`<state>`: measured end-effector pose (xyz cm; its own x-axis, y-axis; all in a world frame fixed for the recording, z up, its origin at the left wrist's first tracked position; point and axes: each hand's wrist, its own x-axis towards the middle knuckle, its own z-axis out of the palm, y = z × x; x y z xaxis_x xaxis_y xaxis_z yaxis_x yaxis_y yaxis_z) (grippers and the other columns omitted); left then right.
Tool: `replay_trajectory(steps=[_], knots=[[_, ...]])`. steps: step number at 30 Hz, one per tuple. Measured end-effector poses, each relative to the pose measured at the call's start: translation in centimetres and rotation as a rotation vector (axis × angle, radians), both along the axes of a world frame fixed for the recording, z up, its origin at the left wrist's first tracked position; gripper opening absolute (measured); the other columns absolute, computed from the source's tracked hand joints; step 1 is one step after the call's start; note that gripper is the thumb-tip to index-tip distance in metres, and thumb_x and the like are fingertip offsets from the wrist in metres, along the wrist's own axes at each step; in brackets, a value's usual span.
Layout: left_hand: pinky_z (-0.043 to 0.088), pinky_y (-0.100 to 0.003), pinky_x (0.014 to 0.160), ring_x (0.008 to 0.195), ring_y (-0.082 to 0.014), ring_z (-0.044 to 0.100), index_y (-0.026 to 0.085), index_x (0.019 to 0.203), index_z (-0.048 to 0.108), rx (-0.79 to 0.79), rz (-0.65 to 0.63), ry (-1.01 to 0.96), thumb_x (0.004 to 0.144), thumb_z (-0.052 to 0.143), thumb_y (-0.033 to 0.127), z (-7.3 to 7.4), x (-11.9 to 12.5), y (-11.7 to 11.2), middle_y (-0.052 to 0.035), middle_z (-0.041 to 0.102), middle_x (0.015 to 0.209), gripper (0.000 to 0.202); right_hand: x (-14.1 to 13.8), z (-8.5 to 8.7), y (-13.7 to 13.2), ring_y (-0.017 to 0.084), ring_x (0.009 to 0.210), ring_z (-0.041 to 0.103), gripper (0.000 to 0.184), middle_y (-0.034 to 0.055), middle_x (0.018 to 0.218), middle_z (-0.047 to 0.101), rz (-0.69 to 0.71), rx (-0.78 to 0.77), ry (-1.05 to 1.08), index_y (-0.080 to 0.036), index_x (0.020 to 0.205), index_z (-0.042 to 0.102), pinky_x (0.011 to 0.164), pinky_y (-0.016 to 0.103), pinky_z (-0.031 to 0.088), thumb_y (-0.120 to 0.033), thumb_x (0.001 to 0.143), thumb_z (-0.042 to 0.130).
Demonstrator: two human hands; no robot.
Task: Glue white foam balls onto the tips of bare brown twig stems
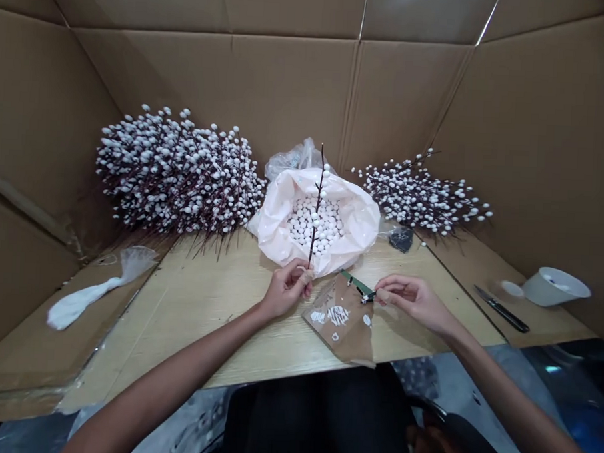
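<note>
My left hand (288,287) pinches the lower end of a thin dark twig (318,200) that stands upright, with several white beads along it. My right hand (409,299) grips the end of a small green-and-black tool (358,284), whose exact kind I cannot tell. Under the tool lies a sheet of brown paper (338,321) smeared with white patches. Behind the twig, a pale pink plastic bag (277,225) is rolled open around a heap of white beads (315,224).
Two heaps of beaded branches (179,174) (423,195) lie at the back of the wooden table (228,323). On the right are a black-handled knife (502,309) and a white bowl (554,286). Cardboard walls (213,82) surround the table, and a white plastic bag (99,291) lies at left.
</note>
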<state>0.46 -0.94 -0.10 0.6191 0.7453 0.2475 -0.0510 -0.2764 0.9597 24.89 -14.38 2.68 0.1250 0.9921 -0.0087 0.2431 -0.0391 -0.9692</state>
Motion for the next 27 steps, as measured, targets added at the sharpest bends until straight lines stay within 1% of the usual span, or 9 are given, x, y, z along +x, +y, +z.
replay_trajectory(steps=[2, 5, 9, 13, 17, 21, 24, 27], knots=[[0.044, -0.019, 0.046, 0.047, -0.0096, 0.056, 0.016, 0.091, 0.053, 0.003, 0.001, -0.003, 0.084, 0.06, 0.048, 0.0, 0.0, 0.0, 0.0025, 0.06, 0.057, 0.033, 0.1, -1.4, -0.8, 0.019, 0.075, 0.066, 0.034, 0.0087, 0.081, 0.071, 0.003, -0.007, -0.005, -0.015, 0.082, 0.068, 0.069, 0.03, 0.051, -0.048, 0.074, 0.071], [0.045, -0.019, 0.046, 0.048, -0.0091, 0.056, 0.017, 0.091, 0.053, 0.017, 0.007, -0.007, 0.085, 0.059, 0.046, 0.0, 0.0, 0.0, 0.0028, 0.06, 0.058, 0.031, 0.1, -2.7, -1.4, 0.019, 0.082, 0.064, 0.031, 0.0086, 0.085, 0.069, 0.013, 0.042, -0.01, -0.015, 0.082, 0.069, 0.075, 0.03, 0.05, -0.046, 0.077, 0.069], [0.046, -0.019, 0.047, 0.049, -0.0091, 0.057, 0.017, 0.09, 0.053, 0.03, 0.014, -0.003, 0.086, 0.058, 0.045, 0.0, 0.0, -0.1, 0.0028, 0.06, 0.059, 0.029, 0.3, -3.7, -1.6, 0.02, 0.085, 0.062, 0.03, 0.0091, 0.087, 0.066, 0.03, 0.088, -0.014, -0.015, 0.082, 0.07, 0.077, 0.033, 0.049, -0.044, 0.079, 0.068], [0.046, -0.019, 0.048, 0.048, -0.0093, 0.057, 0.016, 0.09, 0.053, 0.03, 0.025, -0.012, 0.085, 0.059, 0.046, 0.1, 0.1, -0.1, 0.0028, 0.061, 0.058, 0.031, 0.5, -4.2, -1.6, 0.019, 0.084, 0.062, 0.027, 0.0087, 0.087, 0.065, 0.055, 0.094, -0.042, -0.015, 0.083, 0.071, 0.076, 0.033, 0.048, -0.041, 0.081, 0.067], [0.046, -0.02, 0.047, 0.048, -0.0098, 0.057, 0.016, 0.09, 0.053, 0.03, 0.021, -0.018, 0.086, 0.059, 0.046, 0.2, 0.2, -0.2, 0.0023, 0.061, 0.058, 0.03, 0.5, -4.3, -1.5, 0.02, 0.086, 0.062, 0.026, 0.0095, 0.089, 0.065, 0.08, 0.092, -0.055, -0.015, 0.085, 0.072, 0.076, 0.033, 0.048, -0.041, 0.081, 0.067], [0.046, -0.02, 0.046, 0.047, -0.0094, 0.056, 0.016, 0.089, 0.052, 0.037, 0.008, -0.021, 0.085, 0.059, 0.047, 0.2, 0.2, -0.3, 0.0024, 0.061, 0.057, 0.032, 0.6, -3.9, -1.7, 0.02, 0.084, 0.063, 0.031, 0.0098, 0.091, 0.066, 0.084, 0.102, -0.054, -0.015, 0.091, 0.072, 0.075, 0.033, 0.05, -0.044, 0.079, 0.067], [0.045, -0.019, 0.045, 0.045, -0.0088, 0.054, 0.016, 0.088, 0.052, 0.031, 0.017, -0.011, 0.083, 0.06, 0.049, 0.3, 0.2, -0.5, 0.0028, 0.061, 0.056, 0.035, 0.7, -3.0, -2.2, 0.019, 0.082, 0.062, 0.034, 0.0093, 0.09, 0.065, 0.053, 0.132, -0.145, -0.015, 0.096, 0.071, 0.075, 0.033, 0.05, -0.044, 0.079, 0.067], [0.045, -0.019, 0.045, 0.044, -0.0084, 0.054, 0.016, 0.088, 0.052, 0.013, 0.035, -0.013, 0.083, 0.061, 0.049, 0.5, 0.3, -0.7, 0.0034, 0.06, 0.055, 0.035, 0.3, -1.5, -2.4, 0.019, 0.082, 0.061, 0.032, 0.0086, 0.09, 0.065, 0.046, 0.182, -0.228, -0.017, 0.101, 0.07, 0.077, 0.034, 0.05, -0.042, 0.082, 0.064]])
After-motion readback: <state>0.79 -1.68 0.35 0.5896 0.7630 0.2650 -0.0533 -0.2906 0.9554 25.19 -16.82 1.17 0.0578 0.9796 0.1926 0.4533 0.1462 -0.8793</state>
